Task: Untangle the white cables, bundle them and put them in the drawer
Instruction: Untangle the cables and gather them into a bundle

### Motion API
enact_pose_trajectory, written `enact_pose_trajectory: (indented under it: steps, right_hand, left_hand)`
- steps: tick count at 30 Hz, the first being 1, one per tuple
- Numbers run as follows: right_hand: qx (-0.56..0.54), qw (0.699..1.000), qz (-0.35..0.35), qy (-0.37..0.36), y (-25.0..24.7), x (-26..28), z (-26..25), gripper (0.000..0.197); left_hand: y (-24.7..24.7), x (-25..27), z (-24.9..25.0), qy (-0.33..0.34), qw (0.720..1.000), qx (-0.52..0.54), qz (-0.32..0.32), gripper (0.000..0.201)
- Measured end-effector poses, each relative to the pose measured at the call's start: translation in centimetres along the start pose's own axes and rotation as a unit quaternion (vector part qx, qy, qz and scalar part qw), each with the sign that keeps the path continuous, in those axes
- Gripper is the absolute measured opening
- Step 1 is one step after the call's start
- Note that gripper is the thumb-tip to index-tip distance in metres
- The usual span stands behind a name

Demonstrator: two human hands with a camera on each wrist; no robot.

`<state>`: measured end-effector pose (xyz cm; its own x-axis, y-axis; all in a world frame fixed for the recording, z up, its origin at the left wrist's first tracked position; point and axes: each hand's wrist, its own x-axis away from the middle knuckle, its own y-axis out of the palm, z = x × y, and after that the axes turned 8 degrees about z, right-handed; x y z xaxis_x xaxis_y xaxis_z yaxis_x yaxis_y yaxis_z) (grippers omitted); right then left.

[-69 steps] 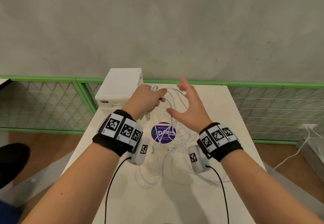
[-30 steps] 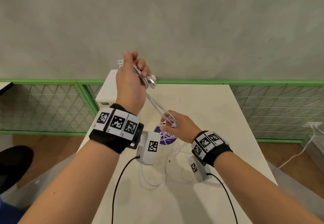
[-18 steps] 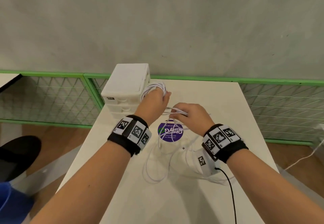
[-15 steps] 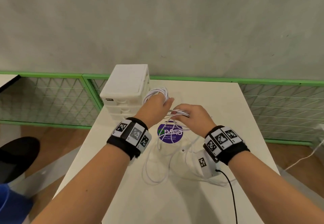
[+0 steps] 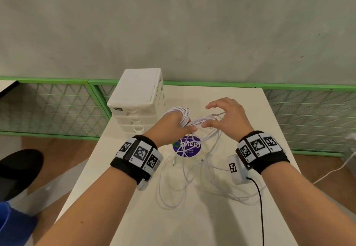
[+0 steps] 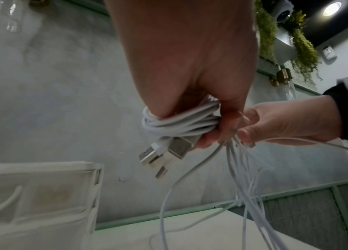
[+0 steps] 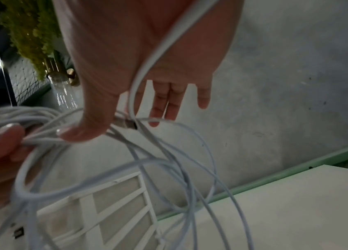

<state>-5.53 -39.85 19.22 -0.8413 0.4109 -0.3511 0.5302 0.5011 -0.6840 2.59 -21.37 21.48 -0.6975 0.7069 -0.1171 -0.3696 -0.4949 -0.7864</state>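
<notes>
Behind the white table (image 5: 240, 99), a green rail runs along its far edge below a grey wall. Your left hand (image 5: 171, 125) grips a coil of the white cables (image 5: 181, 114) wound around its fingers, plugs hanging beneath. Your right hand (image 5: 229, 117) hovers just right of it, fingers spread loosely over the trailing strands. Loose loops lie on the near tabletop. The drawer unit (image 5: 136, 101) stands at the far-left edge, drawers closed.

Far left: the drawer unit (image 5: 136, 99) stands at the tabletop (image 5: 240, 103) corner, 3 drawer fronts shut.
Centre: loose white cables (image 5: 185, 178) sprawl between both wrists, over the purple sticker (image 5: 186, 146).
Far right: bare tabletop.
Near edge: bare tabletop.
</notes>
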Motion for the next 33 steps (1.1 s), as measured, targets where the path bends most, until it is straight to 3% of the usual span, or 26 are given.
enact_pose_trajectory:
  steps: [3, 6, 8, 10, 13, 19, 23, 25, 29, 33]
  right_hand:
    - [0.039, 0.996, 0.082, -0.02, -0.5, -0.3, -0.1, 0.047]
    - [0.038, 0.984, 0.164, -0.056, -0.9, -0.1, -0.6, 0.018]
    - [-0.041, 0.99, 0.129, -0.05, -1.0, 0.3, -1.2, 0.015]
    - [-0.088, 0.995, 0.035, 0.002, -0.8, 0.6, -1.9, 0.021]
    - [-0.021, 0.998, -0.056, 0.034, 0.2, 1.1, -1.5, 0.023]
    - [-0.095, 0.991, 0.002, 0.096, -1.0, 0.9, -0.8, 0.015]
    - [0.095, 0.994, 0.046, -0.005, -0.9, 0.8, -0.3, 0.013]
    - [0.102, 0.991, 0.066, -0.049, -0.4, 0.9, -0.8, 0.013]
    - [0.047, 0.995, 0.004, -0.091, 0.9, 1.3, -1.8, 0.015]
    - [0.059, 0.993, -0.052, -0.092, 1.3, 1.8, -2.2, 0.036]
  left_hand:
    - [-0.2, 0.0, -0.2, -0.045, 0.998, 0.045, 0.005, 0.036]
    - [-0.4, 0.0, -0.5, -0.124, 0.982, 0.143, 0.019, 0.029]
    - [-0.4, -0.1, -0.3, -0.165, 0.963, 0.209, 0.039, 0.022]
    - [-0.5, 0.1, 0.3, -0.186, 0.949, 0.248, 0.049, 0.018]
    - [-0.8, 0.2, 0.7, -0.186, 0.946, 0.26, 0.044, 0.021]
    - [-1.0, 0.4, -0.1, -0.2, 0.95, 0.226, 0.083, 0.022]
    - [-0.9, 0.4, -0.1, -0.179, 0.958, 0.206, 0.086, 0.023]
    - [-0.8, 0.4, 0.3, -0.174, 0.959, 0.209, 0.08, 0.022]
    - [-0.6, 0.5, 1.1, -0.161, 0.958, 0.224, 0.073, 0.025]
    - [-0.9, 0.6, 1.2, -0.167, 0.94, 0.288, 0.076, 0.028]
